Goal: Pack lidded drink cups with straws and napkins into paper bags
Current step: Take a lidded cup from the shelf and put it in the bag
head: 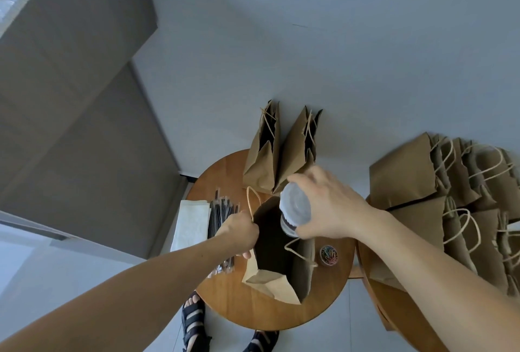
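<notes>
Now, on the round wooden table (pixel 225 303) an open paper bag (pixel 278 281) stands; the right hand (pixel 329 208) grasps a lidded cup (pixel 295 211) at the bag's mouth, its base just inside, while the left hand (pixel 239 227) pinches the bag's left rim beside the straws (pixel 222 211).

Open bag (pixel 277 242) mouth partly filled by cup (pixel 295 211); two standing bags (pixel 277 160) crowd behind, straws (pixel 222 211) left, clip dish (pixel 328 255) right.
</notes>
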`<state>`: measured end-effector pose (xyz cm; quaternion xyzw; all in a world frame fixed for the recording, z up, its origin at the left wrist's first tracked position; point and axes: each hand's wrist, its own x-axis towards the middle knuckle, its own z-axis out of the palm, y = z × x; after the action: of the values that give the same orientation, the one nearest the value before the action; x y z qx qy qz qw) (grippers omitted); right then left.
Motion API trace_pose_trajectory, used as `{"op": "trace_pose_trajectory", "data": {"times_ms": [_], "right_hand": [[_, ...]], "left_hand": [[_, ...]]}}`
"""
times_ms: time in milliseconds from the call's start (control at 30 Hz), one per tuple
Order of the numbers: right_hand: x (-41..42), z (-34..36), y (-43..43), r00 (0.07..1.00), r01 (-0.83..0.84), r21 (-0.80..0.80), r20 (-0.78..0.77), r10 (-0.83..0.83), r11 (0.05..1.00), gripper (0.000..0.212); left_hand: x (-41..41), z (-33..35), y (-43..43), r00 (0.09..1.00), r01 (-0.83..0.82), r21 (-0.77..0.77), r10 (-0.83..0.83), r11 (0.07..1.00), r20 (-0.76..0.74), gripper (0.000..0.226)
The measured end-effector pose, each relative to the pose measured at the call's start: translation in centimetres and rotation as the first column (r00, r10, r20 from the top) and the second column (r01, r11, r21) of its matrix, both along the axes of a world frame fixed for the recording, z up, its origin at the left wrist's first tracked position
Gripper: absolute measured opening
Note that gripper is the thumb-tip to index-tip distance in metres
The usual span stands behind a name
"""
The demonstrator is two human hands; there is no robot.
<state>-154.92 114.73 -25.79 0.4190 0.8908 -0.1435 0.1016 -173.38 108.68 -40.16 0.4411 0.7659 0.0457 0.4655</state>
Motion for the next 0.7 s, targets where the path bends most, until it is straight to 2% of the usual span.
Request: {"op": "trace_pose_trajectory", "data": {"times_ms": [100,267,367,467,533,600,700], "right_hand": [[-1.0,-0.4,-0.5,0.973,-0.225,0.03,0.061,0.223,0.974,0.097],[-1.6,-1.4,-1.9,0.908,-0.418,0.083,0.072,0.413,0.904,0.096],[0.0,-1.3,-2.5,0.857,-0.515,0.072,0.06,0.512,0.854,0.098],[1.5,-1.5,-2.8,0.825,-0.564,-0.004,0.04,0.564,0.826,0.098],[2.1,-2.1,-2.8,0.891,-0.449,-0.086,0.036,0.453,0.889,0.095],[2.3,-3.1,-2.8,0.98,-0.184,-0.163,0.046,0.193,0.969,0.093],[1.2,-4.8,-2.0,0.983,0.143,-0.137,0.132,-0.125,0.98,0.092]], "left_hand": [[0.6,0.4,0.1,0.999,0.005,-0.003,-0.005,1.0,0.035,0.024],[1.0,0.4,0.1,0.997,0.079,-0.019,-0.079,0.997,-0.008,0.01],[0.4,0.3,-0.1,0.998,-0.025,-0.005,0.025,1.0,0.05,0.017],[0.0,0.3,-0.4,0.99,-0.115,0.006,0.114,0.993,0.086,0.016],[0.0,0.0,-0.6,0.988,-0.121,-0.002,0.12,0.993,0.093,0.015],[0.2,-0.1,-0.6,0.987,-0.125,-0.006,0.125,0.992,0.097,0.014],[1.0,0.2,-0.8,0.991,-0.092,0.003,0.091,0.996,0.095,0.017]]}}
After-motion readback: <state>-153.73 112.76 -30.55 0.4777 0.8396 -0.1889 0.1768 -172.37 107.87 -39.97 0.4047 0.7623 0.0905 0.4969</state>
